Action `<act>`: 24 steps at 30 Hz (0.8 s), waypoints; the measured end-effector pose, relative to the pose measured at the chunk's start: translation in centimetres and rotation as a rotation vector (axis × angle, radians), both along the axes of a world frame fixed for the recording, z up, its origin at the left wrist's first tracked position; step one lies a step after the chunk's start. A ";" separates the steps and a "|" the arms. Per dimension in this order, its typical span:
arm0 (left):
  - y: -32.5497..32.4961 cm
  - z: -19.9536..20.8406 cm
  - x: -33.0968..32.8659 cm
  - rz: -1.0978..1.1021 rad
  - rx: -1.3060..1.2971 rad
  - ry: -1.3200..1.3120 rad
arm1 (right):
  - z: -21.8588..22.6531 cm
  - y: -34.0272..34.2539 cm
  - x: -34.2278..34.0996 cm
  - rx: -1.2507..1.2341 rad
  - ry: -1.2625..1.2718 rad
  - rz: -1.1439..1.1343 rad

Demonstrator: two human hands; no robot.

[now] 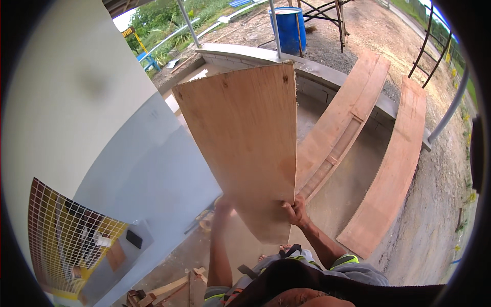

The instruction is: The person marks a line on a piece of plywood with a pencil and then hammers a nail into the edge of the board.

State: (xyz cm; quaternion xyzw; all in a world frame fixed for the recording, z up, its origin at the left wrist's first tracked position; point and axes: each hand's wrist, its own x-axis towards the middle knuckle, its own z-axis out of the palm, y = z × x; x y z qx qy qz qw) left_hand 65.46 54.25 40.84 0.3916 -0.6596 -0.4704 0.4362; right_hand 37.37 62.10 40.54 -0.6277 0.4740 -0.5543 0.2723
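Observation:
A long plywood board [245,138] stands tilted up in front of me, its wide end away from me and its narrow end low near my feet. Round its right edge my right hand [295,211] is closed, the thumb lying on the front face. My left hand [223,204] is at the opposite edge of the same board, closed on it; it looks blurred and its fingers are mostly hidden. Just beside the left hand, a yellowish tool [205,221] lies low down, partly covered by my forearm.
Two long plywood pieces [394,169] [353,97] lean across a low block wall [327,71] on the right. A pale blue panel [148,163] and a yellow grid screen [66,230] are at left. Wood scraps [174,289] lie below. A blue drum [287,30] stands beyond the wall.

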 end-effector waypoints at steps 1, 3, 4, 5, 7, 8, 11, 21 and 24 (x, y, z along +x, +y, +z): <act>0.2 -0.2 0.2 0.037 0.025 -0.016 | -0.1 0.0 0.2 0.007 0.030 0.007; 0.9 -0.2 0.4 0.109 0.079 -0.048 | 0.2 0.0 0.8 -0.026 -0.017 0.032; 1.5 1.1 -0.4 0.132 0.068 -0.005 | 0.2 -0.1 0.9 -0.039 -0.037 0.036; 2.3 2.7 -1.3 0.156 0.058 0.038 | 0.1 -0.1 1.0 -0.033 -0.050 0.035; 3.3 4.1 -1.7 0.187 0.063 0.097 | -0.2 -0.1 1.3 -0.022 -0.080 0.036; 3.6 4.2 -1.6 0.194 0.080 0.116 | -0.6 -0.1 1.4 -0.009 -0.075 0.032; 4.2 4.0 -0.9 0.222 0.076 0.092 | -1.6 -0.3 1.9 0.056 -0.079 0.034; 6.1 3.8 0.0 0.260 0.043 0.060 | -1.6 -0.9 2.9 0.110 -0.170 0.144; 6.4 1.9 1.0 0.290 0.067 0.074 | -0.5 -1.0 3.2 0.161 -0.185 0.202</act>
